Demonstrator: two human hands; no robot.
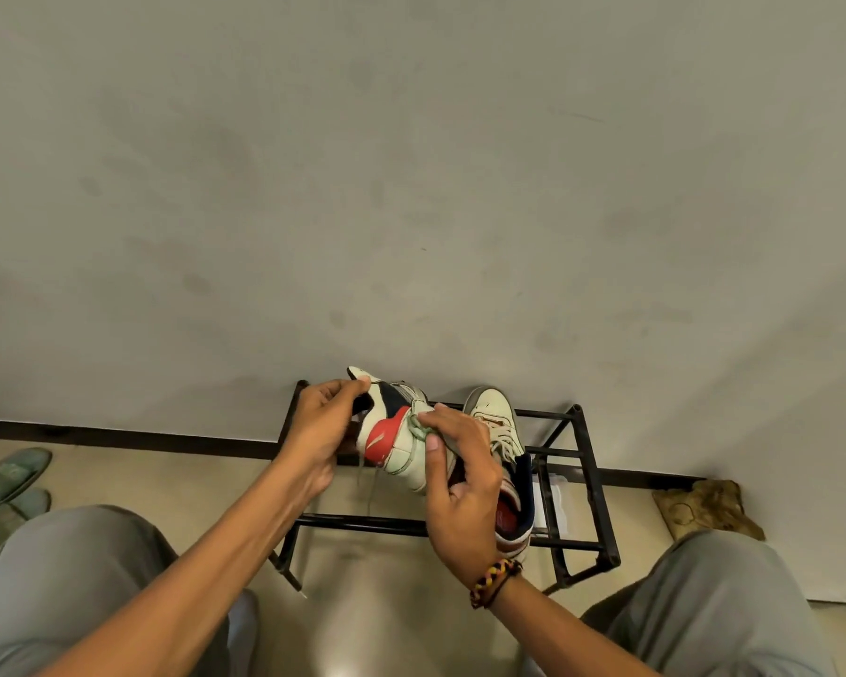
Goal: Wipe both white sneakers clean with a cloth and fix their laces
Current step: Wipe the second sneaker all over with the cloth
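A white sneaker (392, 439) with red and navy panels is held up above a black metal shoe rack (584, 461). My left hand (321, 430) grips its heel end. My right hand (455, 486) pinches the sneaker's pale lace (418, 425) between thumb and fingers near the tongue. Loose lace ends (370, 486) hang down under the shoe. The second white sneaker (496, 422) rests on the rack just right of my right hand, toe pointing toward the wall. No cloth is visible.
The rack stands against a grey wall with a dark skirting board (133, 439). Green slippers (6, 476) lie on the floor at the left. A crumpled brown bag (709, 508) sits at the right. My grey-trousered knees (74, 569) frame the bottom.
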